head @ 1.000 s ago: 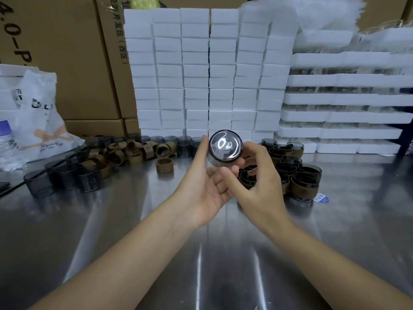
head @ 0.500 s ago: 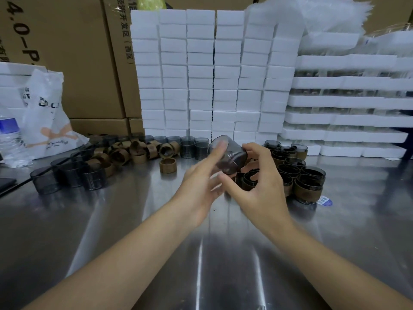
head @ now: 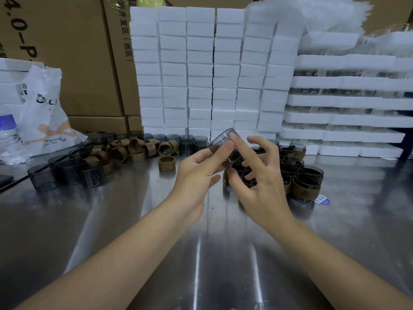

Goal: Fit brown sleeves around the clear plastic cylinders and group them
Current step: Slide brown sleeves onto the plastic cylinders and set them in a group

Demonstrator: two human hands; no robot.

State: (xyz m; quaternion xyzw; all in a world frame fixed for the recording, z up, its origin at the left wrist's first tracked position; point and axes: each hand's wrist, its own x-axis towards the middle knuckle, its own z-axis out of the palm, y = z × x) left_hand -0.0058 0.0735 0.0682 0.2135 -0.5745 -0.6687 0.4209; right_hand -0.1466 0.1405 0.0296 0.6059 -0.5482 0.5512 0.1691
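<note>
One clear cylinder [head: 218, 142] is up off the steel table [head: 111, 220], tilted, with its open rim turned away to the right. The left grip [head: 196, 173] grasps it, thumb flat against the near wall and fingers curled behind. The right grip [head: 261, 182] is released, its fingers spread. Its forefinger touches the cylinder near the rim and its thumb sits lower. It cannot be told whether that thumb bears on the cylinder or on a brown piece beneath it. No sleeve shows on the visible part of the cylinder, so the fitting of this one looks unfinished.

Just behind the right grip stands a tight cluster of sleeved cylinders [head: 306, 189], upright and touching one another, the finished group. A small blue label [head: 321, 200] lies on the table at its near right edge.

To the left, a single brown sleeve [head: 166, 163] stands alone, and beyond it lies a loose heap of sleeves [head: 125, 151]. Bare cylinders [head: 67, 173] stand along the near left side of that heap, and more stand in a row behind it. Judging by these, a good share is done but many pieces are left.

Farther back rise stacked white foam blocks [head: 201, 70] and foam trays [head: 346, 101], with cardboard cartons [head: 67, 52], a white plastic bag [head: 47, 113] and a water bottle [head: 9, 135] at far left.
</note>
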